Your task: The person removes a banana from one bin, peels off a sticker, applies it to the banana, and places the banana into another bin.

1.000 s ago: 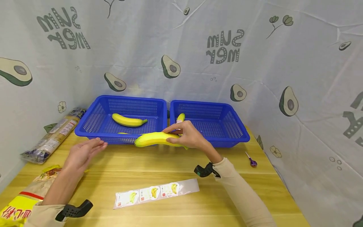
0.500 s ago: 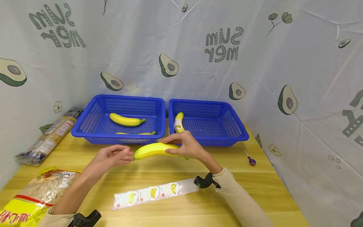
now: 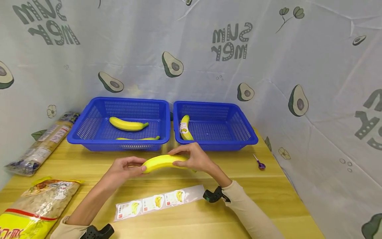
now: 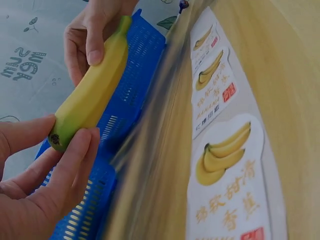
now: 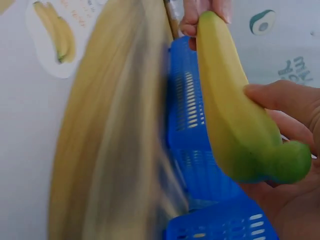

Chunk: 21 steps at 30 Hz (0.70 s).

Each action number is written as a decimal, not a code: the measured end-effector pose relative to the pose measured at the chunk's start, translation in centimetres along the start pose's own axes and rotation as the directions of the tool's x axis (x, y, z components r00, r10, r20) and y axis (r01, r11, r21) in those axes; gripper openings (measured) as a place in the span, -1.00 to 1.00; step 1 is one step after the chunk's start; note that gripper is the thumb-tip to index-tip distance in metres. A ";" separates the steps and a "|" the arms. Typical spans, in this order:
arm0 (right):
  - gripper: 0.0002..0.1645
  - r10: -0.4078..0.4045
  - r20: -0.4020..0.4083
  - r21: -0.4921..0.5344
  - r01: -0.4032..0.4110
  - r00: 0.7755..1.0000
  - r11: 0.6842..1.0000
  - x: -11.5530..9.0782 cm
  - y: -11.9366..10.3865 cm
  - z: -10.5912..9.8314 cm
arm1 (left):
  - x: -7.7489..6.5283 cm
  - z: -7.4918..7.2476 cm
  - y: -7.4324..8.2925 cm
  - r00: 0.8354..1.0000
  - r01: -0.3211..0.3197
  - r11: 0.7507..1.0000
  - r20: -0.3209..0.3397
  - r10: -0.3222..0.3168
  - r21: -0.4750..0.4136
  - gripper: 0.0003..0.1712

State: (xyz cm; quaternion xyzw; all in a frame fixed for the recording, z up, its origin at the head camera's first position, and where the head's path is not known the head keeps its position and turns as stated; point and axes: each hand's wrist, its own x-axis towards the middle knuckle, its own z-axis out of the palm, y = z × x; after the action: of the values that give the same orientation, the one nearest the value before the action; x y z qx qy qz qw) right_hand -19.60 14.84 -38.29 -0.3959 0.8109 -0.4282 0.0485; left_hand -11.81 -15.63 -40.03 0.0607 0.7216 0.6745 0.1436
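A yellow banana (image 3: 161, 162) with greenish ends is held level above the table between both hands. My left hand (image 3: 123, 170) pinches its blunt tip between thumb and fingers, as the left wrist view shows closely. Toward the stem end, my right hand (image 3: 194, 160) grips it, thumb on the near side and fingers over the back. No sticker shows on the banana's visible sides. Below the hands, a clear strip (image 3: 194, 192) with three banana-picture stickers (image 3: 158, 201) lies on the table.
Behind the hands stand two blue baskets: the left basket (image 3: 119, 142) contains two bananas, the right basket (image 3: 221, 146) one stickered banana (image 3: 185, 127). A long packet (image 3: 44, 142) and yellow food bag (image 3: 38, 205) lie left. A lollipop (image 3: 261, 166) lies right.
The left hand has moved right from the left basket's front and now pinches the banana's tip. The right hand has brought the banana down and nearer, away from the baskets.
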 end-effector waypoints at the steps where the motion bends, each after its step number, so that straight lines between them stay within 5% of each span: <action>1: -0.61 0.006 -0.002 -0.012 -0.007 1.000 1.000 -0.2 0.2 0.1 | 0.1 0.0 -0.1 1.000 0.006 1.000 -0.001 -0.006 0.001 -0.46; 10: -0.41 0.094 -0.020 0.033 -0.094 0.995 0.995 -2.4 1.6 0.5 | 0.5 0.3 -1.1 1.000 0.019 0.999 0.004 -0.019 -0.050 -0.48; 21: -0.46 0.155 -0.077 0.085 -0.149 0.985 0.985 -3.5 2.6 1.2 | 1.7 1.2 -1.8 0.997 0.048 0.998 0.066 -0.046 -0.032 -0.57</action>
State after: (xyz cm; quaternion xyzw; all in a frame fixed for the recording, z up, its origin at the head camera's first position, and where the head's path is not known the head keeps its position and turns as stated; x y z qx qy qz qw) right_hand -18.26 17.34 -41.84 -0.3125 0.8225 -0.4711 0.0628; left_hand -12.89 -14.17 -42.11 0.0632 0.7063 0.6807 0.1837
